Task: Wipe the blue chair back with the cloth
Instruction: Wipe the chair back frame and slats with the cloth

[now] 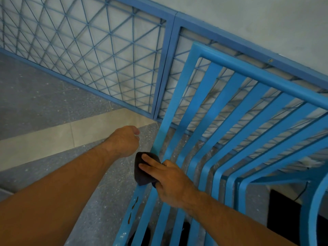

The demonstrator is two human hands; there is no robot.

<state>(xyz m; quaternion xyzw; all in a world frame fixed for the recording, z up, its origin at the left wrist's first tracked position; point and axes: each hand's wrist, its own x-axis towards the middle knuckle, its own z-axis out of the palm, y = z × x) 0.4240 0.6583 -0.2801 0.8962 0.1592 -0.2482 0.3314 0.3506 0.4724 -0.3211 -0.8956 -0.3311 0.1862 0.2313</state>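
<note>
— Where do we have the cloth (142,173)?

— At the foot of the chair back (198,107), on its left post (173,103), right where the post bends into the seat. Our right hand (170,181) clasps it there: two fingers (150,165) lie flat across the dark fabric and the thumb sits on the far side of the post, so the cloth is pinched around the metal.

— And our left hand (124,141)?

— Just beside the post on its left, apart from it, over the speckled floor (44,103). It's loosely curled, and nothing shows in it.

— Which way does the work lie from here?

— Up and away from us. The post's long axis runs from the cloth toward the top rail (266,71), leaning right as it climbs. We judge a slide along that line would cover the post. The slats (236,121) fan out to the right of the cloth, parallel to the post, so our right hand is the nearer one for all of them.

— Anything behind?

— A blue mesh fence (88,50), close behind the back, so we'd watch our knuckles near the top.
</note>
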